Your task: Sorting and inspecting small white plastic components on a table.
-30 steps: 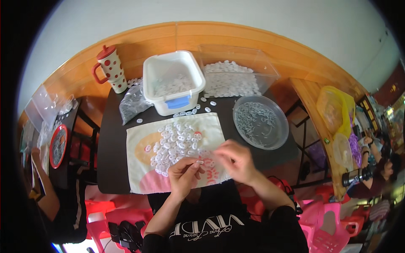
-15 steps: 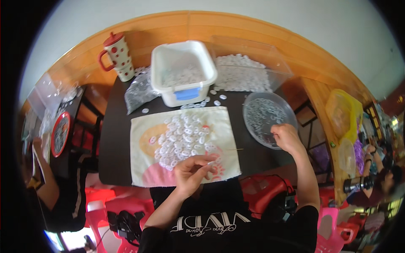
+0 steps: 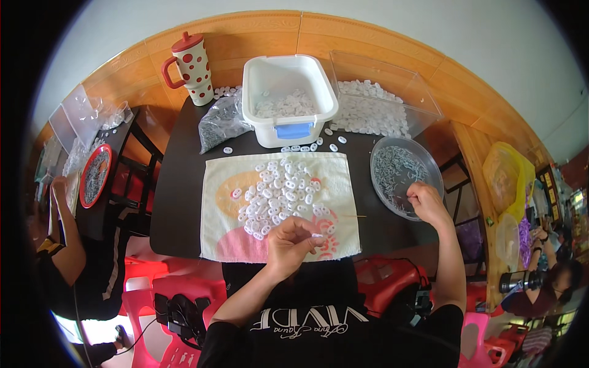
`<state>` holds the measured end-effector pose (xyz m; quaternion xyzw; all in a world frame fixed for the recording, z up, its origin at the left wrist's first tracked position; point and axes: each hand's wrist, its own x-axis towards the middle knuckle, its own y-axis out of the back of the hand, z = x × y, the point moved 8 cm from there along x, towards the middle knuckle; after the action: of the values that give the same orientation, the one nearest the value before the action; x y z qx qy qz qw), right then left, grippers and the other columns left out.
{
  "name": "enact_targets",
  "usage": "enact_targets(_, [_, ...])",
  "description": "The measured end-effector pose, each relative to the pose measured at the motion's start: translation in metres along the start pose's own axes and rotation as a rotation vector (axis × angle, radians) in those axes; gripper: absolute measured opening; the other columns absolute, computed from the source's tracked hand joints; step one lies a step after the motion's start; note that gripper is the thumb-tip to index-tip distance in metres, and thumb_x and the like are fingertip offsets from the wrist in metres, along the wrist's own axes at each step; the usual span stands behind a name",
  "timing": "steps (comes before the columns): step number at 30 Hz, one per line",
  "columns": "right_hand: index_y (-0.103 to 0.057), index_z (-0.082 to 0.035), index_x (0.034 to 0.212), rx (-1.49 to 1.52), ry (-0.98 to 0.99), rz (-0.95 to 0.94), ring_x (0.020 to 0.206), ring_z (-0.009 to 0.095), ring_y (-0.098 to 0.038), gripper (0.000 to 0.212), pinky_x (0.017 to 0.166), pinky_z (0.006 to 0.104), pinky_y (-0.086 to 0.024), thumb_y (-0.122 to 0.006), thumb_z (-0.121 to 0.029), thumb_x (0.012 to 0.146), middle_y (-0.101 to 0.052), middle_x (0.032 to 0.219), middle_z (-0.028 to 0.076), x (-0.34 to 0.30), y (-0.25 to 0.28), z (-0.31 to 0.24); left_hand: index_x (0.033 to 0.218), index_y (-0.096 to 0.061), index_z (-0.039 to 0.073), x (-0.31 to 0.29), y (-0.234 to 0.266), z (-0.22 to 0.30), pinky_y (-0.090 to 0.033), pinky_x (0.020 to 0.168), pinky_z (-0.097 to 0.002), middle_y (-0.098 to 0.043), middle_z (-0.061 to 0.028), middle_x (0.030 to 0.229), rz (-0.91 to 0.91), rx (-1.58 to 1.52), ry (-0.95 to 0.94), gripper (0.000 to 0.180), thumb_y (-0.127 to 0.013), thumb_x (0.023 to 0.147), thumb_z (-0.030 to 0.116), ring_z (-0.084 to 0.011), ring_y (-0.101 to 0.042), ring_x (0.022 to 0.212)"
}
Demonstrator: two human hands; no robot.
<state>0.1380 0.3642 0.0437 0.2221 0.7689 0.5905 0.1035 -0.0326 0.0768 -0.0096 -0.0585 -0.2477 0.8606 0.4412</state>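
My left hand point(image 3: 289, 244) pinches a small white oval plastic piece point(image 3: 317, 236) between thumb and forefinger, above the near edge of a patterned towel point(image 3: 221, 214). On the towel lies a loose pile of similar white oval pieces point(image 3: 276, 196), each with small dark marks or holes. My right hand point(image 3: 427, 202) is over the near right rim of a round clear tray point(image 3: 434, 175), its fingers closed together. Whatever they hold is too small to make out. Many thin grey metal bits point(image 3: 396, 168) cover the tray's bottom.
Behind the towel stand a white bin point(image 3: 288, 126) of pieces, a clear box point(image 3: 423, 119) beside more pieces, a plastic bag point(image 3: 221, 126) of grey bits and a dotted tumbler point(image 3: 195, 70). A thin stick point(image 3: 354, 216) lies at the towel's right. People sit at both sides.
The whole view has shifted, so the table appears slightly right and higher. My left hand still pinches the white piece; my right hand stays at the tray with its fingers together.
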Motion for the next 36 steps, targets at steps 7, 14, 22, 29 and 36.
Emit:
enact_targets(7, [-0.061, 0.001, 0.08, -0.036, -0.069, -0.007, 0.084, 0.04, -0.062, 0.003, 0.074, 0.0465, -0.048, -0.062, 0.001, 0.077, -0.063, 0.085, 0.02, -0.005, 0.002, 0.006, 0.093, -0.065, -0.001, 0.001, -0.002, 0.001, -0.052, 0.053, -0.0202, -0.068, -0.0061, 0.08, -0.019, 0.128, 0.023, 0.011, -0.067, 0.085, -0.008, -0.0113, -0.068, 0.07])
enact_targets(14, [-0.057, 0.0, 0.076, -0.042, 0.001, -0.052, 0.079, 0.039, -0.06, 0.003, 0.067, 0.0448, -0.046, -0.059, 0.001, 0.075, -0.062, 0.079, 0.019, 0.0, -0.002, 0.004, 0.094, -0.068, -0.001, 0.001, 0.003, 0.001, -0.051, 0.052, -0.0208, -0.068, -0.0067, 0.08, 0.032, 0.129, -0.009, 0.009, -0.067, 0.086, -0.006, -0.0122, -0.067, 0.068])
enact_targets(22, [-0.062, 0.001, 0.086, 0.813, -0.224, 0.113, 0.073, 0.01, -0.057, 0.003, 0.068, 0.0229, -0.045, -0.064, 0.002, 0.085, -0.062, 0.08, 0.003, -0.005, 0.006, 0.021, 0.096, -0.067, -0.002, 0.002, 0.001, 0.0, -0.051, 0.053, -0.0216, -0.068, -0.0073, 0.083, -0.006, 0.113, -0.026, 0.01, -0.065, 0.088, -0.007, -0.0135, -0.068, 0.068])
enact_targets(29, [-0.062, 0.001, 0.088, 1.239, -0.097, 0.176, 0.074, 0.011, -0.057, 0.005, 0.067, 0.0222, -0.045, -0.062, 0.005, 0.086, -0.063, 0.084, 0.004, -0.003, 0.003, -0.031, 0.098, -0.067, -0.003, 0.001, 0.004, 0.001, -0.052, 0.055, -0.022, -0.068, -0.008, 0.085, -0.008, 0.115, -0.013, 0.011, -0.062, 0.089, -0.008, -0.0135, -0.068, 0.07])
enact_targets(36, [-0.062, 0.005, 0.088, 1.257, 0.141, 0.167, 0.081, 0.013, -0.057, 0.011, 0.074, 0.0236, -0.043, -0.061, 0.014, 0.083, -0.061, 0.087, 0.009, -0.009, -0.036, -0.171, 0.115, -0.063, -0.004, 0.001, 0.004, -0.005, -0.052, 0.056, -0.0221, -0.068, -0.0091, 0.094, 0.011, 0.071, 0.022, 0.027, -0.058, 0.09, -0.011, -0.0139, -0.067, 0.073])
